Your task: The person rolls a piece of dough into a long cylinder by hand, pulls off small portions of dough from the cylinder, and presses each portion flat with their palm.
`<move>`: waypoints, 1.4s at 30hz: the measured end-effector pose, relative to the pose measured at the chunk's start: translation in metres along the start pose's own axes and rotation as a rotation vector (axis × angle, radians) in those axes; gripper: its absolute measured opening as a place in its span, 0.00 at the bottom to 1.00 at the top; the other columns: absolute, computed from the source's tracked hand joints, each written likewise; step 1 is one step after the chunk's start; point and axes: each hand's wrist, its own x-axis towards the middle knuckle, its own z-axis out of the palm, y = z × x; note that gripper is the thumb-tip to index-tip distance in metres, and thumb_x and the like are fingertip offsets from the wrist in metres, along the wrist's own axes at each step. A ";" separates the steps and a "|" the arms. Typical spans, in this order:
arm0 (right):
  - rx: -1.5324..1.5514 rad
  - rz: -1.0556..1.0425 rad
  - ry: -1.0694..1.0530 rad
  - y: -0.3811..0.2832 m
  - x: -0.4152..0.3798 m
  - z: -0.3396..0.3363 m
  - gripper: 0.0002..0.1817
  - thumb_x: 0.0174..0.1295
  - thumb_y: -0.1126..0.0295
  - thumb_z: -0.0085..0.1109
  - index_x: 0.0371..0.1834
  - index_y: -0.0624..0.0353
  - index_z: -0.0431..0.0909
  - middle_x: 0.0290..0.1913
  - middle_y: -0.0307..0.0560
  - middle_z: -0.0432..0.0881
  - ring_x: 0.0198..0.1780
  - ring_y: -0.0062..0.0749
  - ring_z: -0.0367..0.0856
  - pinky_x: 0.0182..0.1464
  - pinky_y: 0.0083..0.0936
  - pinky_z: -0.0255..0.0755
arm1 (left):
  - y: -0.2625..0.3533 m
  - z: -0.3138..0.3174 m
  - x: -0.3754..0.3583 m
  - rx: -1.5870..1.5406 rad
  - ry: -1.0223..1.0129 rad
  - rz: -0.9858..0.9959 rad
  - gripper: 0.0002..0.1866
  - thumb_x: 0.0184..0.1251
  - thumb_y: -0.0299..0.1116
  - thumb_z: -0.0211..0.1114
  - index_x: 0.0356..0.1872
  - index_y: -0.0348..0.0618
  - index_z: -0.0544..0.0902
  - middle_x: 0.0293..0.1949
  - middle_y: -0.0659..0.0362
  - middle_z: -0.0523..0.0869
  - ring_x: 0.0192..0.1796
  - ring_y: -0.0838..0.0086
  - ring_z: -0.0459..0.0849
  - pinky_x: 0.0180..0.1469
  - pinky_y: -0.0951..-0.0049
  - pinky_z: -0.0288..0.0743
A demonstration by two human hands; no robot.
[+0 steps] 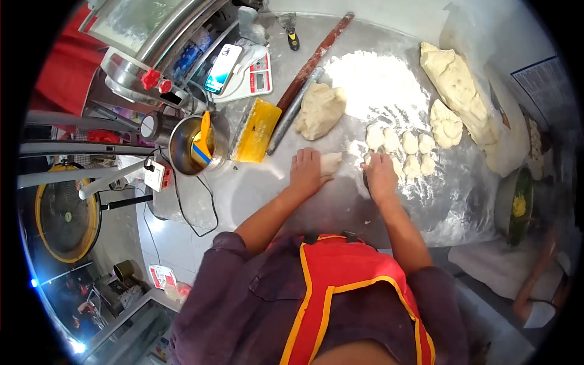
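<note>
Your red apron [359,267] faces the grey worktop [243,188], where your left hand [307,172], curled nearly closed, grips a dough strip [331,162], and your right hand [381,176], fingers partly bent, its grip undeterminable, sits beside small dough pieces [410,143].

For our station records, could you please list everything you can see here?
Table: 1, grey, centre
Flour: 1 patch, white, upper middle
Dough pieces: about eight, cream, at flour's edge
Dough strip: 1, cream, centre
Dough lumps: 3, cream, either side of flour
Rods: 2, brown and grey, left of flour
Block: 1, yellow, left of rods
Scale: 1, white and red, upper left
Phone: 1, white-blue screen, by scale
Scraper: 1, black-yellow handle, top centre
Pot: 1, silver, left
Fan: 1, yellow-rimmed, far left
Apron: 1, red, bottom
The rest: unclear
Left hand: 1, bare, on dough strip
Right hand: 1, bare, at dough pieces
</note>
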 end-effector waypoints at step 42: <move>0.484 -0.136 0.076 -0.019 0.044 0.015 0.26 0.57 0.73 0.62 0.61 0.61 0.69 0.52 0.60 0.77 0.50 0.49 0.78 0.52 0.37 0.73 | -0.016 0.000 0.021 -0.651 -0.320 -0.338 0.30 0.47 0.53 0.78 0.41 0.38 0.79 0.36 0.52 0.84 0.37 0.67 0.84 0.38 0.67 0.76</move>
